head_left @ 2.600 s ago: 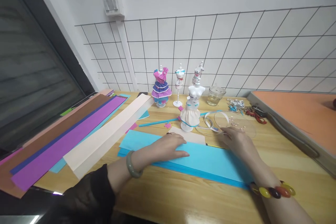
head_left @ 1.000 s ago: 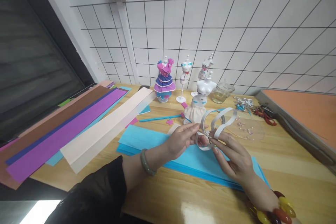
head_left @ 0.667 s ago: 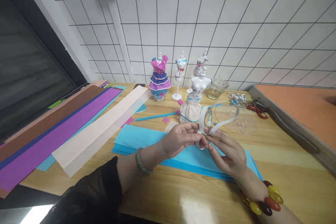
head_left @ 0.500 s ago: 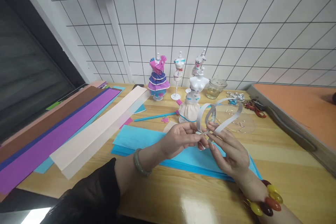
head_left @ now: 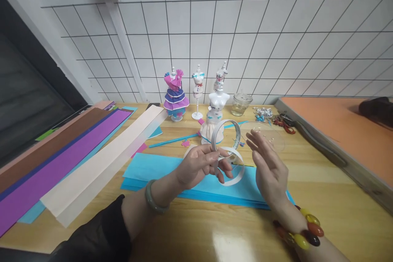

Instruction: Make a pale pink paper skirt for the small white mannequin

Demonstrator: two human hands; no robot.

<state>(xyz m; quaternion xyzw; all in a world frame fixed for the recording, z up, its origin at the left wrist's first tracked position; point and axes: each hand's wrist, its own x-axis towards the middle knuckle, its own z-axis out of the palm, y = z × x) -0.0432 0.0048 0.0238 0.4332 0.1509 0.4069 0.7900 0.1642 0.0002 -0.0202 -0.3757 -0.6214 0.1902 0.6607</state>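
Note:
Pinched in my left hand (head_left: 199, 166) is a thin roll of white tape (head_left: 216, 133), its ring standing upright. A loose strip of the tape (head_left: 239, 176) curls in a loop below and beside the fingers. My right hand (head_left: 272, 168) is raised to the right of the roll, fingers extended, touching nothing. Beneath both hands lie stacked blue paper sheets (head_left: 153, 166). Just behind the roll stands a small white dress form (head_left: 218, 100) with a cream skirt (head_left: 207, 131).
Farther back are a dress form in a pink and purple layered dress (head_left: 175, 96), a white dress form (head_left: 198, 90) and a glass jar (head_left: 241, 104). Long coloured paper strips (head_left: 70, 155) lie at left. Scissors (head_left: 285, 125) and an orange-topped surface (head_left: 334, 127) are at right.
My right hand has let go of the tape and moved away to the right. The loose strip has swung down into a lower loop. The view has shifted slightly.

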